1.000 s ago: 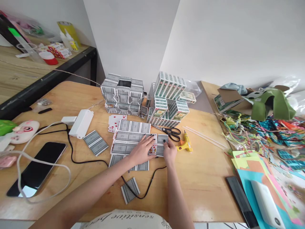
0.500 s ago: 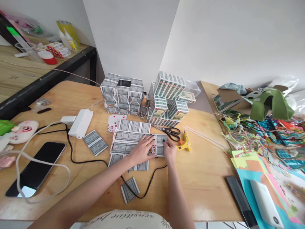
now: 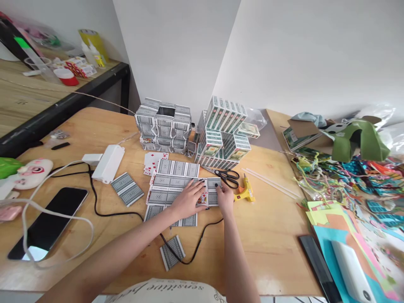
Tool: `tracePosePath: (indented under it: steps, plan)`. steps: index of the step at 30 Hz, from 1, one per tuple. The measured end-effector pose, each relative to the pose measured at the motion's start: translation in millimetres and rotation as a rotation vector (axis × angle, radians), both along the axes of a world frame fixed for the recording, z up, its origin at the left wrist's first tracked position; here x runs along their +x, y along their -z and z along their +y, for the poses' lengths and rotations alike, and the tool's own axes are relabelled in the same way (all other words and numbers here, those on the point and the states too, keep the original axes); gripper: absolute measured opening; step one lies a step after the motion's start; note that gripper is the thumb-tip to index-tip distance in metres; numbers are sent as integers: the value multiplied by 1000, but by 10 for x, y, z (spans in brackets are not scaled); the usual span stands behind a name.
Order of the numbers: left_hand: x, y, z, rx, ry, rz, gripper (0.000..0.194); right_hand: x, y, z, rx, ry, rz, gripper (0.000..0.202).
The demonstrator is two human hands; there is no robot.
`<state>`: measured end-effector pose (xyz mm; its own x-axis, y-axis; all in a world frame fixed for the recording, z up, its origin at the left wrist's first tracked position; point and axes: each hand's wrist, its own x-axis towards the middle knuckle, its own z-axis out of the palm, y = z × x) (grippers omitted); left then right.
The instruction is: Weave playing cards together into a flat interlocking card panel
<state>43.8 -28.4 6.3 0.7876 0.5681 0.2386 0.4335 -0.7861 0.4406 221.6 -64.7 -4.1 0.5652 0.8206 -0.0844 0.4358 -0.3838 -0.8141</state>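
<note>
My left hand (image 3: 189, 198) lies flat with fingers spread on a sheet of joined grey-backed playing cards (image 3: 167, 182). Under its fingertips and thumb is a face-up playing card (image 3: 203, 198) with red and black figures. At the sheet's right end, my right hand (image 3: 225, 198) has its thumb on the grey-backed playing cards (image 3: 213, 184) and its fingers curled at their right edge. Those fingers are partly hidden. Just beyond the right hand lie black-handled scissors (image 3: 232, 176) and a yellow glue gun (image 3: 247, 190).
Behind the sheet stand a card-covered structure (image 3: 162, 126) and stacked card boxes (image 3: 222, 130). Loose cards (image 3: 127, 189), a white power box (image 3: 109, 164), cables and a phone (image 3: 50, 223) lie left. Clear glue sticks (image 3: 271, 183) and coloured paper (image 3: 331, 223) are right.
Both hands stay in nearly the same place on the cards. The whole view has shifted slightly; no object has visibly been moved.
</note>
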Motion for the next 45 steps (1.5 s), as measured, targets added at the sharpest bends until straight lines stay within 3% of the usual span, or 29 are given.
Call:
tracePosePath:
  steps: [8, 19, 28, 45]
  plan:
    - [-10, -2, 0, -8, -4, -22, 61, 20, -2, 6, 47, -8, 34, 49]
    - [-10, -19, -4, 9, 2, -24, 58, 1, -20, -16, 109, -120, 13, 44]
    - [-8, -6, 1, 0, 7, -42, 53, -67, -26, -40, 116, -73, -59, 44]
    - [-26, 0, 4, -16, 6, -58, 52, -75, -24, 17, 110, -132, -43, 52]
